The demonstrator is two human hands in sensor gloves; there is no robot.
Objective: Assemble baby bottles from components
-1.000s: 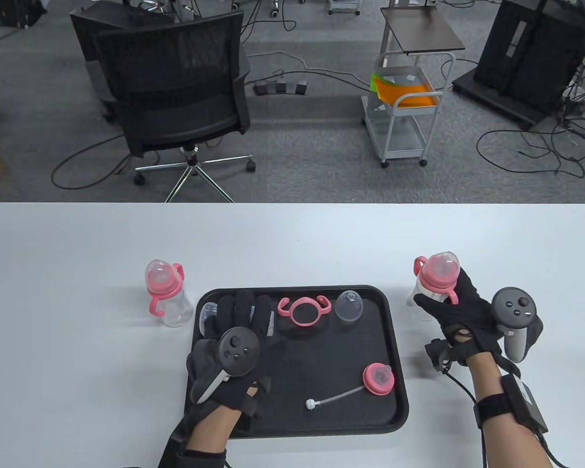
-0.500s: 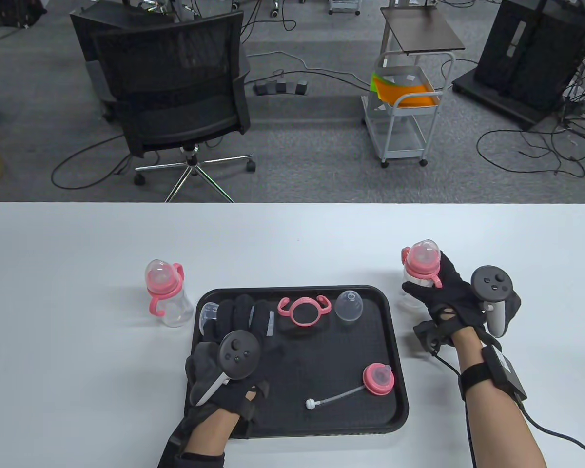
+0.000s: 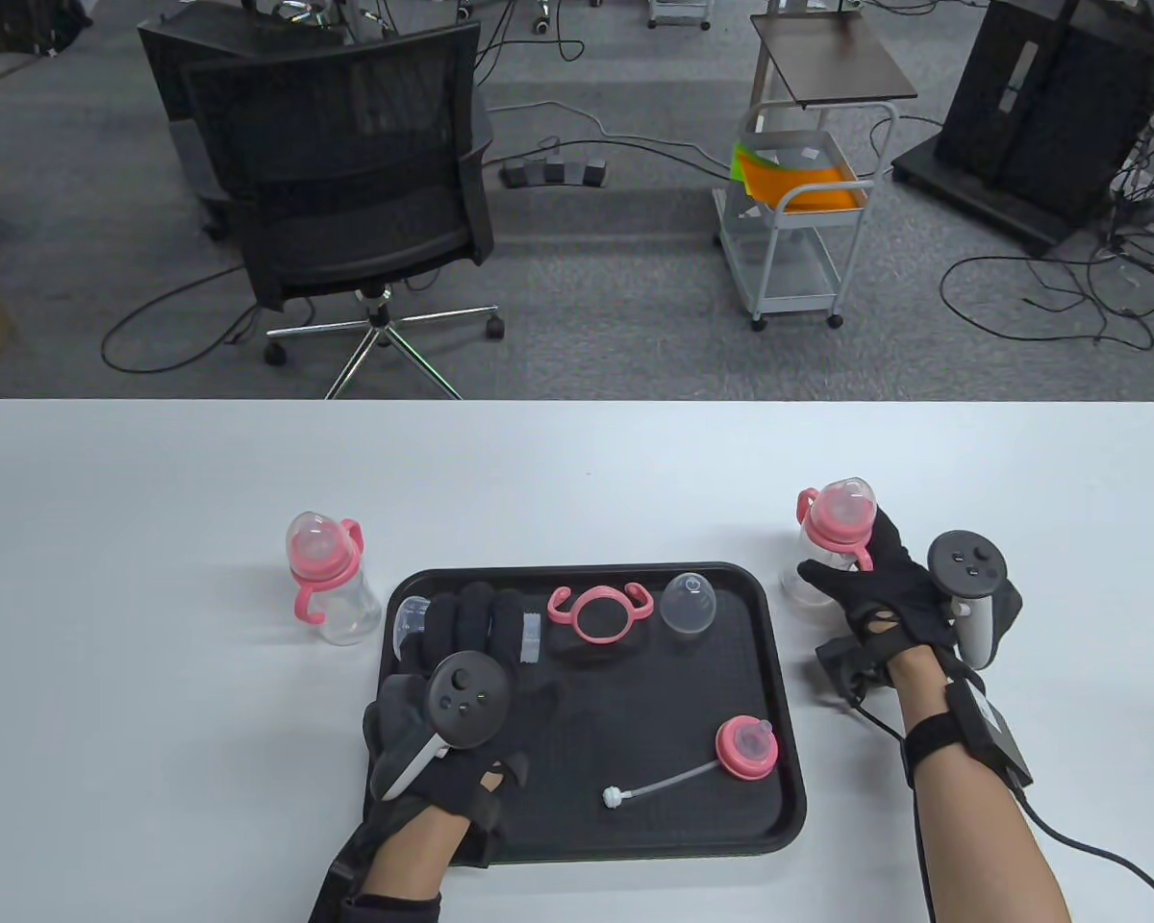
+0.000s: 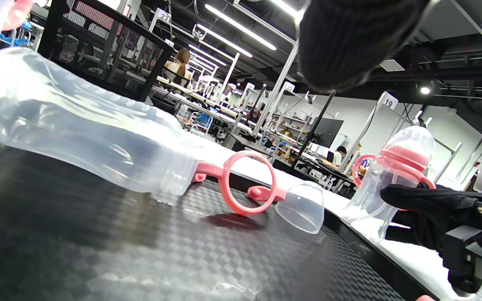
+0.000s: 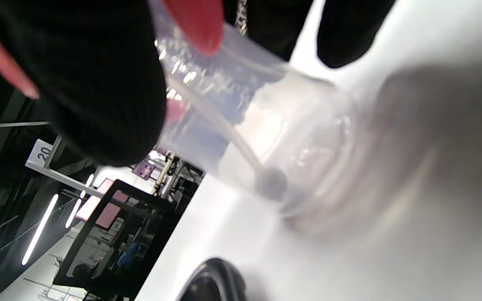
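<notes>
While the right hand (image 3: 885,591) wraps its fingers round a finished bottle (image 3: 832,543) standing on the white tabletop (image 3: 577,471) just off the tray's two o'clock corner, the left hand (image 3: 462,673) lies over a bare clear bottle (image 4: 78,129) on its side at the tray's ten o'clock corner. Whether those left fingers are curled round the bottle or only resting on it cannot be told; the wrist view shows just one fingertip hanging above it. By the look of it, one bottle is being set aside as done and the next build is starting.

Another finished bottle (image 3: 327,577) stands on the tabletop at the tray's nine o'clock side. Loose parts remain on the black tray (image 3: 789,769): a pink handle ring (image 3: 601,612) at twelve o'clock, a clear domed cap (image 3: 688,604) just beside it at one o'clock, and a pink collar with teat and straw (image 3: 721,755) at four o'clock.

Likely next, the right hand lets go and comes for the ring, while the left stands the bare bottle upright. That bottle is smooth, glossy, waisted plastic and may slip; the tray's woven-textured mat should grip it. The ring is thin and rigid, with two curled arms.
</notes>
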